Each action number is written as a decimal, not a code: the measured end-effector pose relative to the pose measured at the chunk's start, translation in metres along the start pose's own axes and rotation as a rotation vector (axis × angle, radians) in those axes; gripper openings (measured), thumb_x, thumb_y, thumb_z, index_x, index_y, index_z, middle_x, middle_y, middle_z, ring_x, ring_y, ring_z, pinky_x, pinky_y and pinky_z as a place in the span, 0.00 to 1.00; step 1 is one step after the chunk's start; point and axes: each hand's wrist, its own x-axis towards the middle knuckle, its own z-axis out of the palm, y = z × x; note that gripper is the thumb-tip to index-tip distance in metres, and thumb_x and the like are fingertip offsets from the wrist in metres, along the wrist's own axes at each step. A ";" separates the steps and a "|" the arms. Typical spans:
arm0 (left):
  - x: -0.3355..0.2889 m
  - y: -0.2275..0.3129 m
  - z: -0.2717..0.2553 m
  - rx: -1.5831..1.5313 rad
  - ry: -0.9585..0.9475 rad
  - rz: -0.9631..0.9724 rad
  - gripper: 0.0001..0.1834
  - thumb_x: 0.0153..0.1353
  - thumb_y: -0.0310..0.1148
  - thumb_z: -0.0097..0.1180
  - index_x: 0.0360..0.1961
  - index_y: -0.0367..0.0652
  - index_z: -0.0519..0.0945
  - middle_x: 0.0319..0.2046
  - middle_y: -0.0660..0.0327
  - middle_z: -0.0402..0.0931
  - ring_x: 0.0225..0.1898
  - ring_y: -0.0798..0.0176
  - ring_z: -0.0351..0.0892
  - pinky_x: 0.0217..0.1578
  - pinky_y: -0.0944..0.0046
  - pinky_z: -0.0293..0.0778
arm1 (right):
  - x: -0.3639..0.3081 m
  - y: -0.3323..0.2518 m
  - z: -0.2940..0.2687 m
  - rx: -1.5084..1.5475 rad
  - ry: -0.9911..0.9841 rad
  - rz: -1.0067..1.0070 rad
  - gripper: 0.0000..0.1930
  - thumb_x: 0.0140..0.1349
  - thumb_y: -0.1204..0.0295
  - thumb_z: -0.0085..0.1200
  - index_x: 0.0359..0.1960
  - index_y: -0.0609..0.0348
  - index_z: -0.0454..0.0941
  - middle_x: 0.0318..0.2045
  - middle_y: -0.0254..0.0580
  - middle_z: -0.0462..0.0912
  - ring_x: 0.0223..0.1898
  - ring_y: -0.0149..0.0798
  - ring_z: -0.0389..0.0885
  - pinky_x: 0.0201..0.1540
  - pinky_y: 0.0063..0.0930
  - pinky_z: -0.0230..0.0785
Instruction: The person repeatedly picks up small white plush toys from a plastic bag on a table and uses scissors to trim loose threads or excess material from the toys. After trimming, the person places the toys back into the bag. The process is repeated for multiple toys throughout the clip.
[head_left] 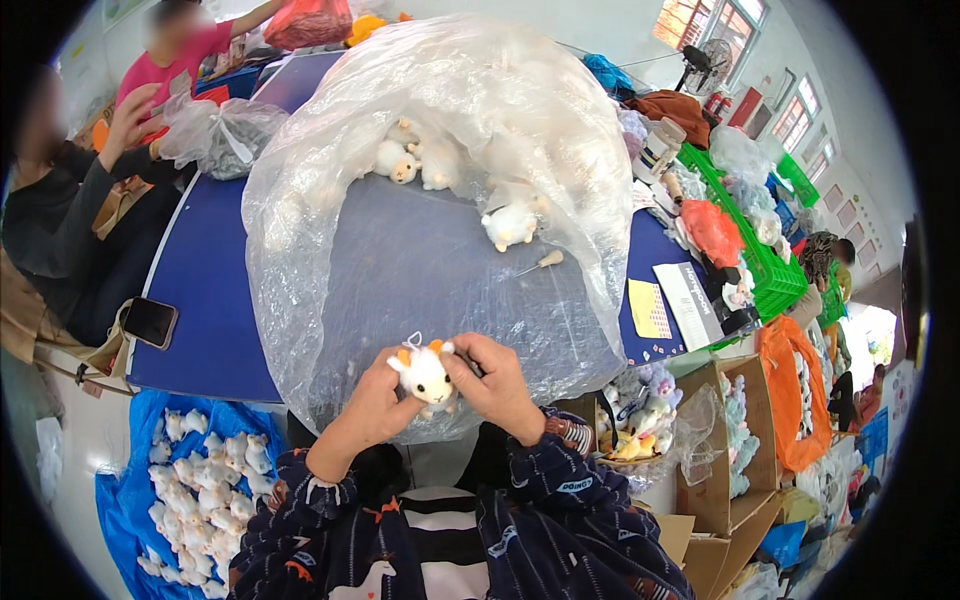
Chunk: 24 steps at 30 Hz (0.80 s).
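Between my two hands is a small white plush toy with dark eyes, orange horns and a thin white loop on top. My left hand grips it from the left, and my right hand closes round its right side. The toy is held above the near edge of a big clear plastic bag spread over the blue table. Inside the bag's mouth lie several similar plush toys. An awl with a wooden handle rests on the plastic beside them.
A blue bag of white plush toys stands on the floor at left. A phone lies at the table's left edge, near two people. Rightward are a yellow sheet, green crates and a cardboard box.
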 end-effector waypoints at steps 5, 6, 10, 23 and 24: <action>-0.006 0.008 -0.013 -0.075 0.024 0.054 0.24 0.49 0.33 0.62 0.47 0.38 0.72 0.47 0.54 0.70 0.48 0.57 0.73 0.45 0.62 0.70 | 0.026 -0.012 -0.019 -0.088 -0.288 -0.070 0.12 0.58 0.67 0.55 0.33 0.65 0.76 0.24 0.46 0.78 0.23 0.39 0.76 0.28 0.29 0.68; -0.010 0.009 -0.019 -0.198 0.034 0.045 0.24 0.48 0.33 0.62 0.47 0.38 0.72 0.47 0.54 0.71 0.48 0.56 0.73 0.46 0.62 0.70 | 0.032 -0.009 -0.023 -0.028 -0.262 -0.028 0.12 0.58 0.66 0.55 0.33 0.65 0.77 0.25 0.48 0.79 0.25 0.43 0.77 0.28 0.29 0.69; -0.056 0.010 -0.098 -0.508 0.276 0.508 0.25 0.52 0.37 0.62 0.48 0.41 0.68 0.43 0.60 0.70 0.44 0.59 0.71 0.43 0.57 0.71 | 0.076 0.044 -0.043 -0.676 0.218 -0.146 0.10 0.58 0.66 0.53 0.32 0.62 0.76 0.27 0.48 0.80 0.28 0.49 0.80 0.29 0.36 0.70; -0.047 -0.011 -0.066 -1.154 -0.016 -0.078 0.23 0.63 0.33 0.49 0.58 0.38 0.64 0.53 0.49 0.67 0.53 0.51 0.69 0.48 0.51 0.71 | 0.109 0.096 -0.050 -0.577 0.383 0.068 0.11 0.51 0.69 0.56 0.28 0.68 0.76 0.25 0.56 0.79 0.29 0.55 0.78 0.31 0.39 0.69; -0.032 -0.001 -0.053 -1.026 0.027 -0.219 0.21 0.64 0.31 0.47 0.57 0.37 0.65 0.52 0.49 0.68 0.52 0.54 0.70 0.48 0.55 0.72 | 0.091 0.079 -0.043 -0.542 0.358 0.050 0.10 0.51 0.70 0.56 0.27 0.68 0.76 0.25 0.57 0.79 0.29 0.55 0.78 0.31 0.39 0.68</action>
